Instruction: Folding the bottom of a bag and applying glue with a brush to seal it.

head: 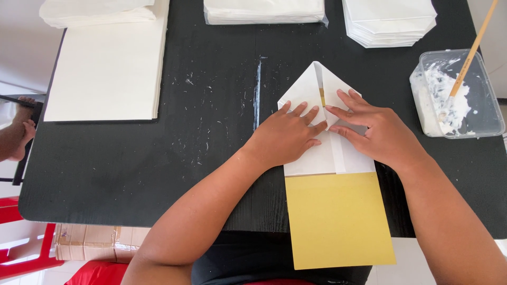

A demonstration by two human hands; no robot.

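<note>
Paper sheet (327, 158), white, is lying at the middle-right of the black table (132, 169), folded over a yellow card (338, 219) that is sticking out past the near edge. Far end is folded into a point, two flaps meeting at a centre seam with a sliver of yellow showing through.

Left hand (288, 134) is pressing flat on the left flap, fingers spread, tips at the seam. Right hand (375, 132) is doing the same on the right flap, fingers spread, pointing left. Neither is pinching anything.

Handling, my read: light, thin, creases easily, probably sliding on the card unless pinned. Card looks stiffer. Best held by flat palm pressure near the folds, not by edges.

Around it: tub (457, 95) of white paste with a wooden stick (472, 47) is sitting at the right edge. Stacks of white paper (105, 68) are lying far left, more folded stacks (388, 21) along the far edge. Dried paste flecks are dotting the table.
</note>
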